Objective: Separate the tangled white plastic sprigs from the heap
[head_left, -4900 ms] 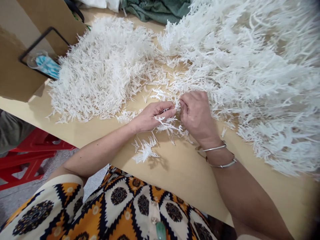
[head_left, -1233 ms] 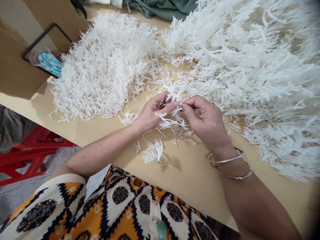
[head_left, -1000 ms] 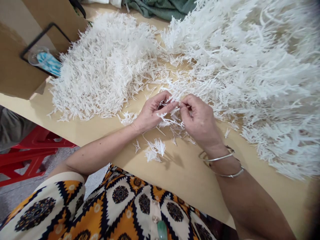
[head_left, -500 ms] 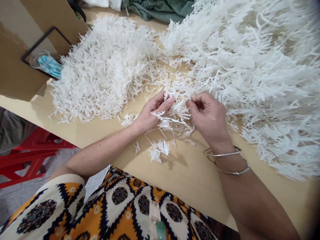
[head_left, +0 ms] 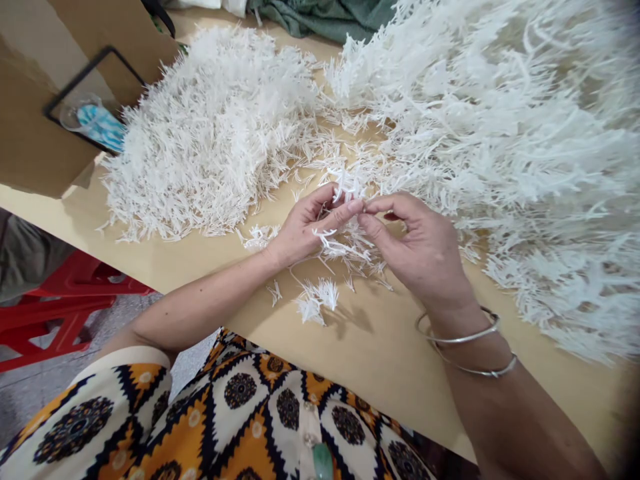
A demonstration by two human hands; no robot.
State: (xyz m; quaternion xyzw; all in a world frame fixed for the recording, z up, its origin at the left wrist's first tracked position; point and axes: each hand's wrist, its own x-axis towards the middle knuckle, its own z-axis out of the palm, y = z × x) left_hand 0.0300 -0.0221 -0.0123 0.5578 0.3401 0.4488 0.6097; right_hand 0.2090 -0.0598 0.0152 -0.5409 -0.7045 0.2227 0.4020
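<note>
Hands at work among white branching pieces. The left hand (head_left: 303,227) has its thumb and index fingers (head_left: 345,214) pressed together, pinching a white sprig (head_left: 345,183) whose tines stand up above the grip. The right hand (head_left: 433,250) brings the tips of its thumb and index finger close together at the left fingertips; whether anything thin lies between them cannot be told. Two bangles (head_left: 470,333) encircle the right wrist.

Just below the left hand, further white strands (head_left: 337,248) spread outward; how many are held and how many lie loose is unclear. Nearer the wearer, a small tuft (head_left: 317,301) lies on the desk (head_left: 400,367), with a tiny forked piece (head_left: 275,292) to its left.

Beyond the hands, short pieces (head_left: 325,147) lie scattered between two masses: a compact heap of short pieces (head_left: 210,133) at left and a larger, looser spread of longer strands (head_left: 480,140) at right. A cardboard box (head_left: 30,133) borders the left heap; green cloth (head_left: 330,19) lies at the far side.

State of progress, by judgement: handling of the sprig appears under way, not complete. Much material lies outside the grasp; which portion is finished, and which remains, cannot be established.
</note>
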